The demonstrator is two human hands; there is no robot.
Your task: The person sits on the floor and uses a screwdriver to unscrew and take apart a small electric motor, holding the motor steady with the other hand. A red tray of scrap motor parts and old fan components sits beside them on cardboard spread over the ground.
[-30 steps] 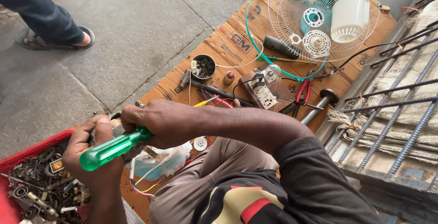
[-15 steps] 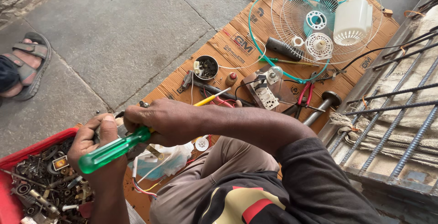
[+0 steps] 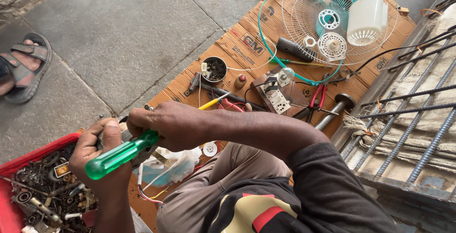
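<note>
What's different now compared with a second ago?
The sandalled foot of someone nearby slid from the top of the view down its left edge. Both hands kept their hold: right hand on the green screwdriver, left hand gripping the part underneath.

You're working in soft, even daylight with no harsh shadows; only faint shade gathers under your arms, near the green screwdriver (image 3: 121, 153). Its translucent handle glows slightly. Around it the frame is sharp, and the white fan grille (image 3: 339, 19) far beyond it looks bright but not blown out. Straight lines bow mildly toward the edges.
</note>
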